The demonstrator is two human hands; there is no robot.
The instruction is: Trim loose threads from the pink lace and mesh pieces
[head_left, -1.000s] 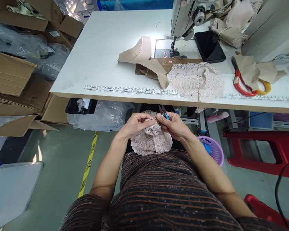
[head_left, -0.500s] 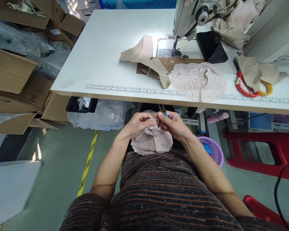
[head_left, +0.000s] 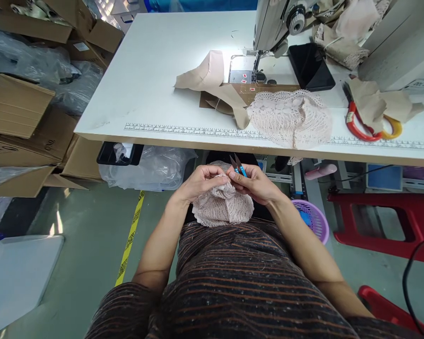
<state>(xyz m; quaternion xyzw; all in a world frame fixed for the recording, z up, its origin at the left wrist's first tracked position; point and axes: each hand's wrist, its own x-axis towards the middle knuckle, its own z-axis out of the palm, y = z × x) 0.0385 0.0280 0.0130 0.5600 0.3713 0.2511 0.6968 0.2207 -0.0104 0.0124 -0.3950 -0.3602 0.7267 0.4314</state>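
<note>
left hand: fingers bent, thumb and forefinger pinching the lace piece at its upper part.
right hand: thumb and fingers closed on the blue-handled snips, fingertips also at the lace; the exact fold gripped cannot be told.
lace piece: over the lap, below the front edge of the table, its lower rim lying just above the striped garment.
snips blades: parted, pointing up toward the table edge, apart from it.
gap between hands: very narrow, fingertips almost meeting over the lace.
room at the sides: left forearm well apart from the yellow tape on the floor; right forearm near the purple basket.
table front edge: runs across just beyond the hands, a printed ruler along it.
table lace: one further pale piece, reaching the front edge.
cutting tools: two, the snips in hand and the scissors with red and yellow handles on the table, partly under beige scraps.
sewing machine: one, beyond the table lace.
dark phone-like slab: one, right of the needle.
red stools: two at right, the upper and the lower, the latter partly hidden by the arm.
baskets: one, purple.
upper-right bundle: lace-edged pieces, overlapped; count not determinable.
</note>
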